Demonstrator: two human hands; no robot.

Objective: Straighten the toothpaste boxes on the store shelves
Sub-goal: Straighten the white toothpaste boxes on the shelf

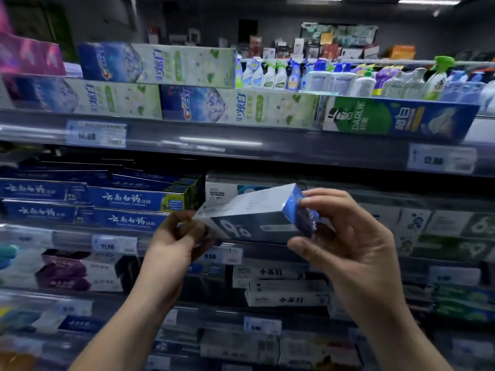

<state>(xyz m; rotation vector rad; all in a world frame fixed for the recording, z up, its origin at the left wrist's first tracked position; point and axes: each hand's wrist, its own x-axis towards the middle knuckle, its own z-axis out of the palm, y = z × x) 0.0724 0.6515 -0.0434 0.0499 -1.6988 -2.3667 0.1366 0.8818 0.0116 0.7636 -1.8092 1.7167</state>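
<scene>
Two hands hold one toothpaste box (pixel 254 212) in the air in front of the store shelves, its long side towards the camera and its right end tilted higher than its left. The left hand (pixel 174 242) pinches the box's left end between the thumb and curled fingers. The right hand (pixel 348 236) grips the blue right end, with the thumb beneath it and the fingertips over its top edge. Just behind the held box's upper left edge, a white box (pixel 222 190) stands on the shelf. To the left of the held box, dark blue boxes (pixel 128 199) with white characters lie in two stacked rows. Just below it, a price tag (pixel 222 255) sits on the shelf edge, and lower still white boxes with black characters (pixel 286 287) are piled up. Below and to the left are purple-and-white boxes (pixel 75 271). To the right are blurred green-and-white boxes (pixel 455 236). Above the held box, on the top shelf, Crest boxes (pixel 187 65) lie two high, with a Darlie box (pixel 396 119) up and to the right. Spray bottles (pixel 281 73) stand behind them.
</scene>
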